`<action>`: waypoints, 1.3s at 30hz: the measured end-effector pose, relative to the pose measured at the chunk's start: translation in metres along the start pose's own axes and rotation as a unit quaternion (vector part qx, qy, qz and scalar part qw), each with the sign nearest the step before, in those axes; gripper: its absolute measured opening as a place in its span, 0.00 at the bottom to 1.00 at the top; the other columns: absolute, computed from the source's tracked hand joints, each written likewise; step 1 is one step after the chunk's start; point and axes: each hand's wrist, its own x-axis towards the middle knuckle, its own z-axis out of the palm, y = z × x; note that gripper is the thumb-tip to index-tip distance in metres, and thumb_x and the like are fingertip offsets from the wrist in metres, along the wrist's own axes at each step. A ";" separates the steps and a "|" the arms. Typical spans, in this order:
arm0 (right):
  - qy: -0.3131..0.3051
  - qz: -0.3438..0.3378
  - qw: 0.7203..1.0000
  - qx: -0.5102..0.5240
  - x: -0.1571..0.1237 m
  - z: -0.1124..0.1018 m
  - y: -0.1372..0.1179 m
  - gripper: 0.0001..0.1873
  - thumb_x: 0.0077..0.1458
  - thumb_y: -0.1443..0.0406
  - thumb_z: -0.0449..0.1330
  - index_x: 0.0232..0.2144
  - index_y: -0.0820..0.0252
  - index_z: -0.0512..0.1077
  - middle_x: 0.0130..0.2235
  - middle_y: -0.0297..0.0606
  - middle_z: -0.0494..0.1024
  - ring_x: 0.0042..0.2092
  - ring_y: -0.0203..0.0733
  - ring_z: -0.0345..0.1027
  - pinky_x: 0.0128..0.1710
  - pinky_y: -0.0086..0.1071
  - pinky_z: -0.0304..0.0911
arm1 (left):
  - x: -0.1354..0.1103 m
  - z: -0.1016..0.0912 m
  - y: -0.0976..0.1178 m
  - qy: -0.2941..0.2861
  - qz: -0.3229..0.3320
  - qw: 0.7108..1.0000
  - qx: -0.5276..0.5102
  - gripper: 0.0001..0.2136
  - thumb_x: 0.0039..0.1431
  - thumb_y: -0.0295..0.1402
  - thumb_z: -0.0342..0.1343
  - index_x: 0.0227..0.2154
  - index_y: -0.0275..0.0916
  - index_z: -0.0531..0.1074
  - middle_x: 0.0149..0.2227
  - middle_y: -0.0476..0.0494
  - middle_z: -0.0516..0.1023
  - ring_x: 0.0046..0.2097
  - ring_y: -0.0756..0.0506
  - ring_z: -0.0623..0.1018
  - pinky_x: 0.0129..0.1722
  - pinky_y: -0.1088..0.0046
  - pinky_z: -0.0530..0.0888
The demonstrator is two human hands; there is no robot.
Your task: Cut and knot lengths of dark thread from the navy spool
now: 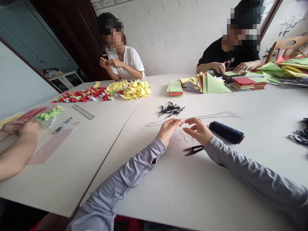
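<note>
The room is bright and evenly lit, with a pale, slightly flat tone. Just beyond the fingers [179,121], the table [154,205] has a soft sheen and no hard glare. Shadows stay faint: a soft one lies under the spool [226,132] just right of the fingers, and the thread [184,136] just below them casts almost none. The strongest daylight appears to come from the window [267,9], far beyond and right of the fingers. Wide-lens distortion bends the table's edges and stretches the sleeves [264,183] toward the lower corners. The fingers and thread look fairly sharp, while detail softens toward the frame's edges.
</note>
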 end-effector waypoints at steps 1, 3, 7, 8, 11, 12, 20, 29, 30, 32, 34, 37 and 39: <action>0.016 0.005 1.000 0.001 0.000 -0.001 -0.001 0.20 0.42 0.56 0.61 0.37 0.61 0.69 0.43 0.42 0.65 0.25 0.28 0.60 0.21 0.28 0.60 | 0.000 0.001 -0.001 0.003 -0.002 1.000 -0.002 0.11 0.45 0.42 0.62 0.26 0.39 0.74 0.36 0.46 0.76 0.45 0.47 0.70 0.46 0.70 0.63; 0.016 0.019 1.000 0.001 0.000 0.000 -0.003 0.20 0.41 0.54 0.61 0.35 0.62 0.70 0.38 0.39 0.66 0.24 0.27 0.58 0.21 0.28 0.57 | 0.000 0.002 -0.002 0.004 -0.005 1.000 -0.006 0.11 0.45 0.41 0.62 0.25 0.38 0.74 0.35 0.47 0.77 0.44 0.47 0.71 0.46 0.70 0.63; -0.039 0.058 0.997 0.011 0.001 0.006 -0.005 0.21 0.39 0.51 0.62 0.30 0.62 0.71 0.22 0.29 0.63 0.20 0.27 0.51 0.18 0.26 0.48 | 0.001 0.004 -0.005 -0.012 -0.003 1.000 -0.018 0.11 0.44 0.41 0.62 0.24 0.38 0.74 0.31 0.47 0.76 0.39 0.47 0.72 0.45 0.69 0.63; -0.046 0.066 0.996 0.023 0.002 0.007 -0.005 0.20 0.39 0.51 0.62 0.28 0.62 0.70 0.19 0.27 0.61 0.19 0.27 0.49 0.18 0.26 0.46 | 0.001 0.004 -0.007 -0.014 -0.002 1.000 -0.020 0.11 0.43 0.41 0.63 0.24 0.38 0.74 0.30 0.47 0.76 0.39 0.48 0.72 0.45 0.69 0.64; -0.051 0.082 0.993 0.062 0.004 0.008 -0.002 0.19 0.40 0.50 0.61 0.25 0.61 0.68 0.15 0.25 0.58 0.18 0.27 0.49 0.18 0.26 0.45 | 0.003 0.002 -0.010 -0.008 0.007 1.000 -0.019 0.10 0.43 0.40 0.63 0.24 0.38 0.75 0.30 0.48 0.76 0.38 0.48 0.72 0.45 0.70 0.64; -0.049 0.087 0.993 0.071 0.005 0.008 -0.001 0.18 0.41 0.51 0.61 0.25 0.61 0.68 0.14 0.25 0.58 0.18 0.28 0.50 0.17 0.26 0.46 | 0.004 0.002 -0.011 -0.004 0.011 1.000 -0.018 0.10 0.43 0.39 0.63 0.24 0.38 0.75 0.30 0.48 0.76 0.38 0.48 0.72 0.44 0.70 0.64; -0.074 0.117 0.984 0.114 0.004 0.008 -0.001 0.18 0.40 0.54 0.64 0.27 0.61 0.67 0.16 0.26 0.63 0.16 0.27 0.55 0.17 0.25 0.52 | 0.004 0.001 -0.012 0.000 0.006 0.999 -0.033 0.10 0.43 0.39 0.63 0.24 0.37 0.74 0.29 0.48 0.76 0.37 0.49 0.72 0.42 0.71 0.65; -0.081 0.107 0.983 0.122 0.006 0.011 0.004 0.18 0.39 0.53 0.64 0.25 0.60 0.65 0.13 0.25 0.61 0.16 0.27 0.53 0.16 0.24 0.51 | 0.006 -0.001 -0.015 0.018 0.007 1.000 -0.001 0.11 0.43 0.41 0.62 0.25 0.38 0.75 0.32 0.47 0.77 0.40 0.48 0.73 0.45 0.70 0.65; -0.084 0.110 0.982 0.127 0.005 0.010 0.004 0.18 0.39 0.54 0.64 0.25 0.60 0.65 0.14 0.25 0.62 0.16 0.27 0.54 0.17 0.24 0.51 | 0.006 -0.001 -0.015 0.020 0.010 1.000 0.003 0.11 0.43 0.41 0.62 0.25 0.38 0.76 0.33 0.47 0.77 0.41 0.47 0.73 0.45 0.70 0.65; -0.087 0.118 0.978 0.145 0.005 0.010 0.003 0.18 0.39 0.54 0.64 0.25 0.59 0.64 0.14 0.25 0.62 0.16 0.28 0.54 0.17 0.25 0.52 | 0.007 -0.002 -0.016 0.025 0.019 0.999 0.009 0.11 0.44 0.41 0.62 0.25 0.38 0.75 0.33 0.47 0.77 0.40 0.48 0.72 0.44 0.70 0.65; -0.094 0.131 0.970 0.184 0.004 0.010 0.001 0.18 0.38 0.55 0.65 0.26 0.59 0.63 0.14 0.25 0.63 0.16 0.28 0.55 0.16 0.24 0.51 | 0.007 -0.003 -0.016 0.025 0.030 0.999 0.012 0.11 0.44 0.41 0.62 0.24 0.37 0.74 0.30 0.48 0.75 0.37 0.49 0.72 0.43 0.71 0.65; -0.110 0.160 0.942 0.275 0.003 0.011 -0.007 0.20 0.35 0.57 0.66 0.26 0.59 0.60 0.21 0.28 0.69 0.16 0.25 0.53 0.15 0.24 0.49 | 0.006 -0.003 -0.016 0.010 0.050 0.998 0.023 0.11 0.46 0.41 0.61 0.22 0.36 0.71 0.25 0.50 0.72 0.33 0.51 0.70 0.41 0.72 0.66; -0.128 0.178 0.920 0.325 0.002 0.009 -0.013 0.22 0.34 0.58 0.67 0.26 0.59 0.59 0.24 0.27 0.69 0.16 0.23 0.51 0.15 0.23 0.46 | 0.006 -0.003 -0.016 0.001 0.062 0.998 0.033 0.12 0.47 0.41 0.60 0.22 0.36 0.69 0.25 0.51 0.71 0.32 0.51 0.70 0.40 0.73 0.66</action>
